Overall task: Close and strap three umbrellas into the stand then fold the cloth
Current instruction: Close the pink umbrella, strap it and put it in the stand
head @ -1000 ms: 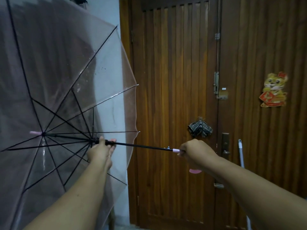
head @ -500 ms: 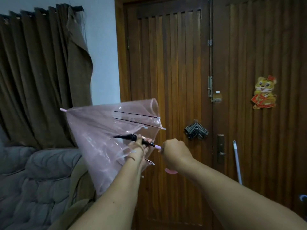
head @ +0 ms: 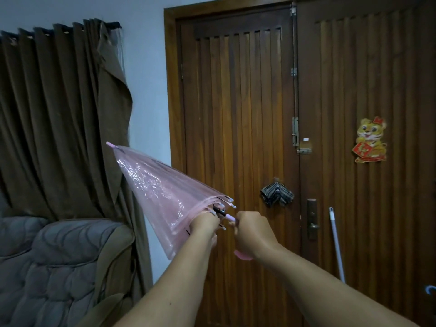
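Umbrella [head: 165, 194], pink translucent, canopy collapsed, held in mid-air, tip pointing up-left toward the curtain [head: 54, 114]. Left hand [head: 204, 224] is wrapped around the canopy's rib-end edge at the shaft. Right hand [head: 253, 232] is fisted on the pink handle [head: 243, 255], just beside the left. Wooden door [head: 236, 114] stands behind, sofa [head: 59, 267] lower left; open air around the canopy.

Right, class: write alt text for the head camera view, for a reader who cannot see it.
Two bare hands hold a collapsed translucent pink plastic umbrella in front of a brown slatted wooden door: the left hand at the canopy's open end, the right hand on the pink handle. Brown curtains and a grey quilted sofa stand left.
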